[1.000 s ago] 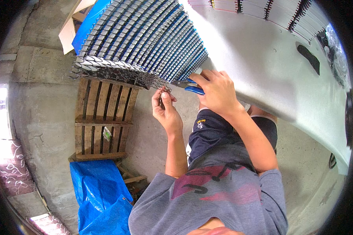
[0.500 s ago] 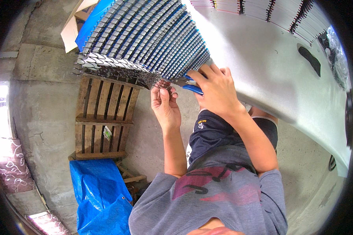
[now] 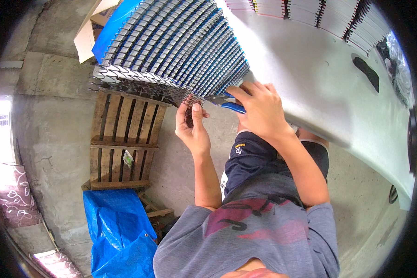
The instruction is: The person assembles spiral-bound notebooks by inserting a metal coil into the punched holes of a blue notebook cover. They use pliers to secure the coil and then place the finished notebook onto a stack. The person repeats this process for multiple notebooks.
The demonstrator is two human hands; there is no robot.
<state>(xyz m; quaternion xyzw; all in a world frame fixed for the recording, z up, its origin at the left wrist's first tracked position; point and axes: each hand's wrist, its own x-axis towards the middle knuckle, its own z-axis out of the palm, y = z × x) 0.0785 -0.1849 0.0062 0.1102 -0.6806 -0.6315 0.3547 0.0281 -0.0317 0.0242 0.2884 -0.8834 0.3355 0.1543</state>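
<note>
A large stack of spiral-bound books [image 3: 176,44] fans across the top, its dark coils standing in long rows with blue strips between them. My right hand [image 3: 266,111] is closed round blue-handled pliers [image 3: 233,107], whose dark jaws are at the stack's near corner. Their tips are partly hidden by the coils. Just left of the jaws, my left hand [image 3: 194,132] is closed on dark coil ends [image 3: 189,118] under the stack's near edge, the thumb on one side and the fingers on the other.
The stack stands on a pale grey table [image 3: 306,78]. A black curved object [image 3: 366,73] lies on it at right, with more bound books [image 3: 301,10] along the far edge. Below left are a wooden pallet [image 3: 125,139] and a blue tarp [image 3: 118,231]. An open cardboard box [image 3: 84,41] stands behind the stack.
The pliers and my right hand have shifted slightly right and down. My left thumb has moved away from the fingertips, and more of the dark coil ends shows between them.
</note>
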